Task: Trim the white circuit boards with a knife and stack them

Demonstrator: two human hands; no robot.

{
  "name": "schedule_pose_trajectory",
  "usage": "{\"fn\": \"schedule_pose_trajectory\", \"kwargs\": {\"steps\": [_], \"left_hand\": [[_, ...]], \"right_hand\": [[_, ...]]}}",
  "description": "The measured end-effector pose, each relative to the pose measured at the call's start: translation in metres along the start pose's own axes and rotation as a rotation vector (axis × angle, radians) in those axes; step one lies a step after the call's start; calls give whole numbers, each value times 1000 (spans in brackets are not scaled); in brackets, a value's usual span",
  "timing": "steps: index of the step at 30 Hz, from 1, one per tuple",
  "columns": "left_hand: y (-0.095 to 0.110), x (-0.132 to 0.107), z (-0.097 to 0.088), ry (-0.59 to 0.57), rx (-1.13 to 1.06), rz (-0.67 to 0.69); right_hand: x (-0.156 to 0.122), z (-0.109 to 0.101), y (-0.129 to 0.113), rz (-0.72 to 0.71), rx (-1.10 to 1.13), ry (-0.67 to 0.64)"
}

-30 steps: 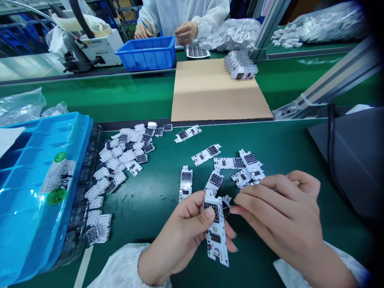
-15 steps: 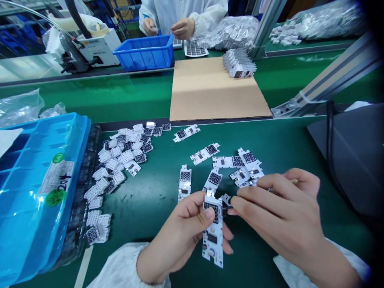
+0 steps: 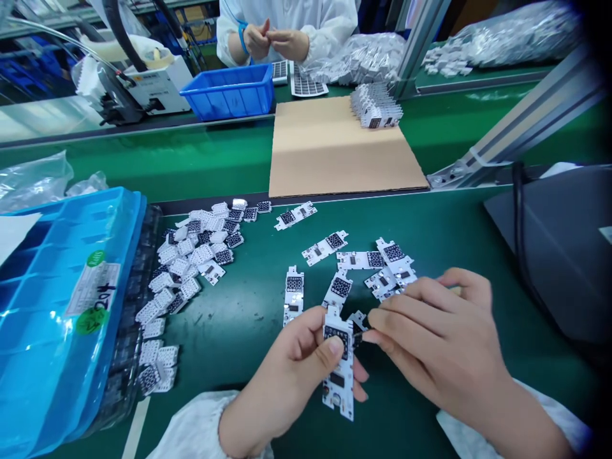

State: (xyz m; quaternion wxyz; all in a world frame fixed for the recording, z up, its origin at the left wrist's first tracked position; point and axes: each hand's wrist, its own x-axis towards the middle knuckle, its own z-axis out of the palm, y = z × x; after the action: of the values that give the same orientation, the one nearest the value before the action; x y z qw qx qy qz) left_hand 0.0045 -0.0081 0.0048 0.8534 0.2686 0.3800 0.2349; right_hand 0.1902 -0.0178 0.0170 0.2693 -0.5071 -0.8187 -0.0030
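Note:
My left hand (image 3: 296, 370) pinches a narrow white circuit board (image 3: 338, 382) between thumb and fingers, holding it upright above the bench. A black segmented display block (image 3: 332, 332) sits on its upper half, partly under my thumb. My right hand (image 3: 435, 338) is closed, its fingertips at the board's right edge beside a small dark part. What those fingers grip is mostly hidden; a pale bit shows between the knuckles. Just beyond my hands lie several similar boards, among them an upright one (image 3: 293, 296) and an overlapping cluster (image 3: 392, 271).
Loose display blocks (image 3: 191, 248) are heaped left, beside blue plastic trays (image 3: 43, 357). Cardboard (image 3: 335, 159) lies across the far ledge, bearing stacked boards (image 3: 377, 107). Behind a blue bin (image 3: 229, 95), a co-worker's hands (image 3: 280, 41) meet. A metal post (image 3: 516, 121) slants at right.
My right hand has shifted slightly left, its fingertips still at the board's edge. The left hand keeps its hold. The co-worker's hands have come together, and the view has shifted a little.

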Motion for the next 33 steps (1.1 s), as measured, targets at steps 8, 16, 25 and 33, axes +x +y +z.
{"fn": "schedule_pose_trajectory", "kwargs": {"steps": [8,16,25,33], "left_hand": [[6,-3,-2,47,22,121],[7,1,0,93,72,61],[-2,3,-5,23,454,273],[-28,9,7,-168,935,477]], "right_hand": [[-3,-6,24,332,-137,220],[-20,-8,94,849,-188,-44],[-32,8,117,671,-230,21],[-14,31,71,528,-76,-64]]}}
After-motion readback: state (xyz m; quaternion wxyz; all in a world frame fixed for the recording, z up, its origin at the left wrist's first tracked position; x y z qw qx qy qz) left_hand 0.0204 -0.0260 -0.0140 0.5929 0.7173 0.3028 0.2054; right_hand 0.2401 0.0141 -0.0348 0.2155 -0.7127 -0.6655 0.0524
